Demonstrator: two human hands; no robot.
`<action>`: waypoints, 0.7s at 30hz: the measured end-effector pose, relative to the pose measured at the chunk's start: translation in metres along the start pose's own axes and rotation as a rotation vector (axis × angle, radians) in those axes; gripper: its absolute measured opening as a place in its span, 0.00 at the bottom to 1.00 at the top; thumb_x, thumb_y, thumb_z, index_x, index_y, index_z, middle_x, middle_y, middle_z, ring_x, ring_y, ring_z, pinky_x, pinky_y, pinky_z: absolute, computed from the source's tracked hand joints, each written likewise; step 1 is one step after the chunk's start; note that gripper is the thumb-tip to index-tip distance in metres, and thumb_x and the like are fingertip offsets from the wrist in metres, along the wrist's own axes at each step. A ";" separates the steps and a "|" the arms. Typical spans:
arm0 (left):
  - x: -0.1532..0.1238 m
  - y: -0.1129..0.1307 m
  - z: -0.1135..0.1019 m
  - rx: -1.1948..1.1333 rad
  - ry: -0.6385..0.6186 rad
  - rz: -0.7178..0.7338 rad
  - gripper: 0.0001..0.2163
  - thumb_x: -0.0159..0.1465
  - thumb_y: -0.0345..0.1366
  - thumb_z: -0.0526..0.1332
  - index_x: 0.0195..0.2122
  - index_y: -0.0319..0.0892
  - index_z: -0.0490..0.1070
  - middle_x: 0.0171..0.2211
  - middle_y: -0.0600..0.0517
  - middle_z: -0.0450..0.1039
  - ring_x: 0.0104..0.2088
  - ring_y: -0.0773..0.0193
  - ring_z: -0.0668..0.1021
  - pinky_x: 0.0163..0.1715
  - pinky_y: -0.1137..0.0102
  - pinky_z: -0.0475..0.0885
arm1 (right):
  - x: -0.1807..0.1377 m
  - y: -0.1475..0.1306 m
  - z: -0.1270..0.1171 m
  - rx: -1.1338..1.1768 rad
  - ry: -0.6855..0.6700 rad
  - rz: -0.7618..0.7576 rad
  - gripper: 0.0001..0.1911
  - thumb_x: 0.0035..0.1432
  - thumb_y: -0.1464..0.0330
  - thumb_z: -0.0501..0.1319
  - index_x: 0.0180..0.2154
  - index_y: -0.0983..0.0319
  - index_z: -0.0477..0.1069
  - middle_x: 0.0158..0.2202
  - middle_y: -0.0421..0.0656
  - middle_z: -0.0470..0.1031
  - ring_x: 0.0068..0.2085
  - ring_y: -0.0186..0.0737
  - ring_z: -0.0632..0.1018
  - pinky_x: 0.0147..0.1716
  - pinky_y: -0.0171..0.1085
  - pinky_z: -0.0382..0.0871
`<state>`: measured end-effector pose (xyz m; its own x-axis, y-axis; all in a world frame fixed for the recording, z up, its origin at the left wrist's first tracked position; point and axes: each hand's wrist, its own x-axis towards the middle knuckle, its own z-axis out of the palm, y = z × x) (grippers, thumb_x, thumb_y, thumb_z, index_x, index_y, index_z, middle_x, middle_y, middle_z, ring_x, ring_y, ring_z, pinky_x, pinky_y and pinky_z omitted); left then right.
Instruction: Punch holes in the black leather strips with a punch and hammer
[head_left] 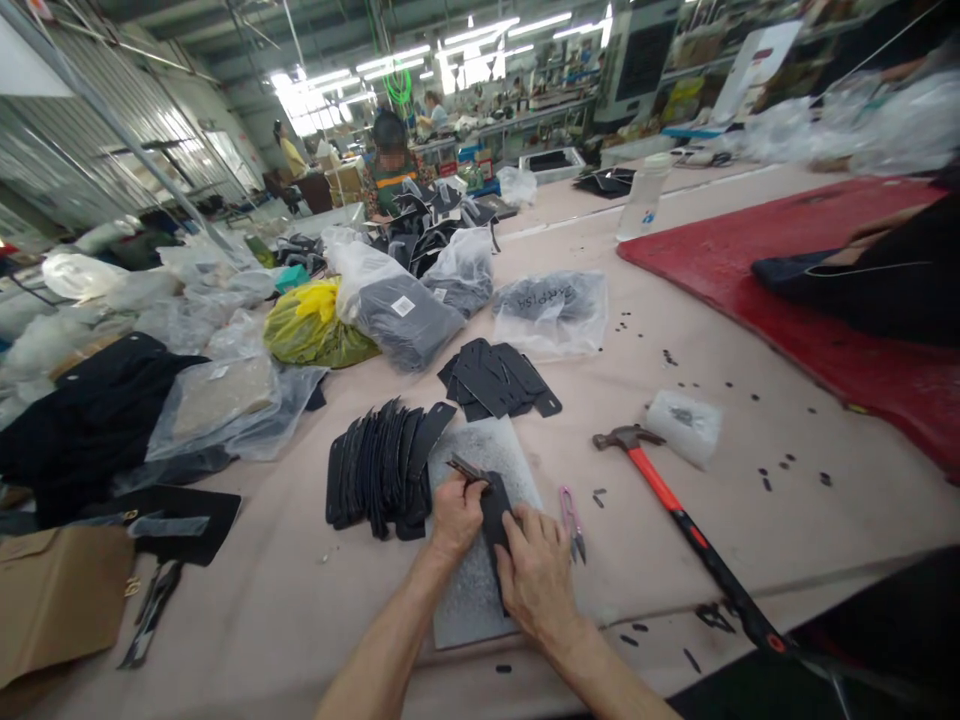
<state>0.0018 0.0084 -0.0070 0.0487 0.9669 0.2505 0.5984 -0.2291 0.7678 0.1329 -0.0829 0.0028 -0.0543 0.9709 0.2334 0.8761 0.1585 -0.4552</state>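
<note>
My left hand is closed on a thin metal tool, its tip resting on a black leather piece. That piece lies on a grey pad near the table's front edge. My right hand presses down on the same black piece with its fingers curled over it. A fanned row of black leather pieces stands just left of the pad. A looser pile of black pieces lies beyond it.
Small pink snips lie right of my right hand. A red-handled hammer lies diagonally farther right, near a small white bag. Plastic bags of material crowd the table's left and back. A red mat covers the right.
</note>
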 end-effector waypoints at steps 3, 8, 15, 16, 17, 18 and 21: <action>-0.002 -0.001 0.002 0.006 -0.001 0.016 0.09 0.62 0.31 0.56 0.38 0.41 0.76 0.37 0.47 0.80 0.40 0.58 0.81 0.44 0.65 0.75 | -0.002 -0.004 0.000 0.017 -0.005 0.018 0.19 0.59 0.70 0.56 0.53 0.65 0.68 0.54 0.53 0.69 0.52 0.54 0.67 0.54 0.55 0.57; -0.004 0.000 0.002 -0.024 -0.012 0.015 0.09 0.63 0.32 0.56 0.39 0.41 0.75 0.39 0.48 0.80 0.42 0.58 0.80 0.47 0.64 0.74 | -0.007 -0.009 0.000 0.042 0.010 0.029 0.23 0.58 0.70 0.56 0.55 0.67 0.66 0.54 0.54 0.68 0.53 0.56 0.66 0.56 0.56 0.56; -0.003 0.005 0.001 -0.069 -0.035 -0.008 0.08 0.63 0.32 0.56 0.37 0.42 0.75 0.37 0.50 0.80 0.40 0.60 0.80 0.45 0.66 0.74 | -0.008 -0.007 -0.002 0.071 0.001 0.033 0.24 0.56 0.69 0.57 0.56 0.65 0.66 0.55 0.53 0.68 0.54 0.56 0.66 0.57 0.56 0.56; -0.003 0.005 0.001 -0.062 -0.038 -0.008 0.08 0.63 0.32 0.56 0.37 0.42 0.75 0.37 0.50 0.80 0.40 0.60 0.80 0.45 0.66 0.74 | -0.008 -0.007 -0.002 0.073 0.001 0.035 0.24 0.56 0.69 0.57 0.56 0.66 0.66 0.55 0.53 0.68 0.54 0.57 0.66 0.57 0.56 0.55; -0.003 0.005 0.002 -0.054 -0.039 -0.006 0.08 0.64 0.32 0.56 0.38 0.42 0.75 0.37 0.50 0.80 0.41 0.60 0.80 0.45 0.65 0.74 | -0.007 -0.007 -0.002 0.076 0.001 0.036 0.25 0.56 0.69 0.58 0.56 0.66 0.66 0.55 0.53 0.68 0.54 0.57 0.66 0.58 0.56 0.55; -0.002 0.005 0.002 -0.046 -0.039 -0.001 0.08 0.64 0.32 0.56 0.38 0.41 0.75 0.37 0.49 0.80 0.41 0.60 0.80 0.45 0.65 0.74 | -0.007 -0.007 -0.002 0.079 0.001 0.037 0.25 0.56 0.69 0.58 0.56 0.66 0.66 0.55 0.53 0.69 0.54 0.57 0.66 0.58 0.56 0.56; -0.002 0.004 0.003 -0.019 -0.041 0.020 0.08 0.64 0.31 0.56 0.38 0.42 0.75 0.37 0.49 0.80 0.41 0.59 0.80 0.45 0.65 0.74 | -0.006 -0.007 -0.001 0.079 0.004 0.042 0.25 0.56 0.68 0.58 0.56 0.65 0.65 0.55 0.53 0.69 0.54 0.57 0.66 0.58 0.56 0.56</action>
<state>0.0062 0.0062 -0.0062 0.0937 0.9657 0.2421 0.5818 -0.2504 0.7738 0.1276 -0.0905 0.0057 -0.0166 0.9762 0.2164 0.8371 0.1319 -0.5308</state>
